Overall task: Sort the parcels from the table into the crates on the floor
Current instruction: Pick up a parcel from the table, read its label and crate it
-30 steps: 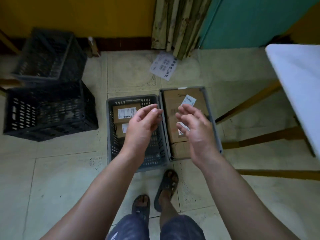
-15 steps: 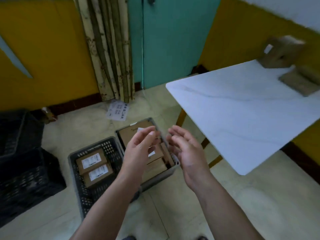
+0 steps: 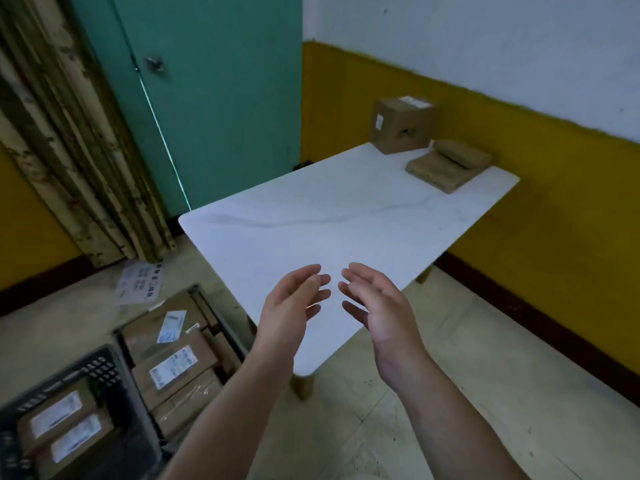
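Observation:
A white table (image 3: 346,216) fills the middle of the view. At its far end stand a cube-shaped cardboard parcel (image 3: 401,125) and a flat brown padded parcel (image 3: 446,164) with a smaller one lying on top. My left hand (image 3: 291,306) and my right hand (image 3: 377,306) hover empty over the table's near edge, palms facing each other, fingers relaxed. On the floor at lower left, a grey crate (image 3: 221,327) holds several labelled cardboard parcels. A darker crate (image 3: 104,368) beside it holds two labelled parcels.
A teal door (image 3: 207,98) and a stack of worn wooden boards (image 3: 69,150) stand behind the table. A printed sheet of paper (image 3: 140,280) lies on the floor by the boards. Yellow wall runs along the right.
The view has swung up and right from the crates to the table. Both hands have lifted from above the crates to the table's near edge, still empty.

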Action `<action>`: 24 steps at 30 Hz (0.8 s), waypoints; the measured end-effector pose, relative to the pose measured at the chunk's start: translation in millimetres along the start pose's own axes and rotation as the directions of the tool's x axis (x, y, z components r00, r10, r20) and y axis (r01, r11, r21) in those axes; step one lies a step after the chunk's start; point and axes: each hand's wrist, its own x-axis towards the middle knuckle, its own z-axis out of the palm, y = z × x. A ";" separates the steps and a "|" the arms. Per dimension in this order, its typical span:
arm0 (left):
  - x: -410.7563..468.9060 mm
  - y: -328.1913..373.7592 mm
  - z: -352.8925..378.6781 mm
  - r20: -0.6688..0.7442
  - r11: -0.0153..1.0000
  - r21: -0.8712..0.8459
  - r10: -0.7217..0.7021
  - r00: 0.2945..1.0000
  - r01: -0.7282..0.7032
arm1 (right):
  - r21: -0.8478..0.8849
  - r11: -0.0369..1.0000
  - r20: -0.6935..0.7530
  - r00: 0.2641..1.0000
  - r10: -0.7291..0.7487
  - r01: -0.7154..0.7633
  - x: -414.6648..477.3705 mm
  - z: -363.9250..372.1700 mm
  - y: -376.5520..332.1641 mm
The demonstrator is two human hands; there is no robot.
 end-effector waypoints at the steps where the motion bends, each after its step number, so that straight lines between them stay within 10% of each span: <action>1: 3.4 -1.7 24.6 0.016 1.000 0.005 -0.005 1.000 0.005 | 0.001 1.000 -0.014 1.000 -0.010 0.010 9.3 -22.6 -7.3; 24: 257.2 -5.0 346.1 0.217 0.996 0.068 -0.076 0.973 0.063 | -0.043 0.999 -0.224 0.974 -0.034 0.025 305.2 -252.7 -129.4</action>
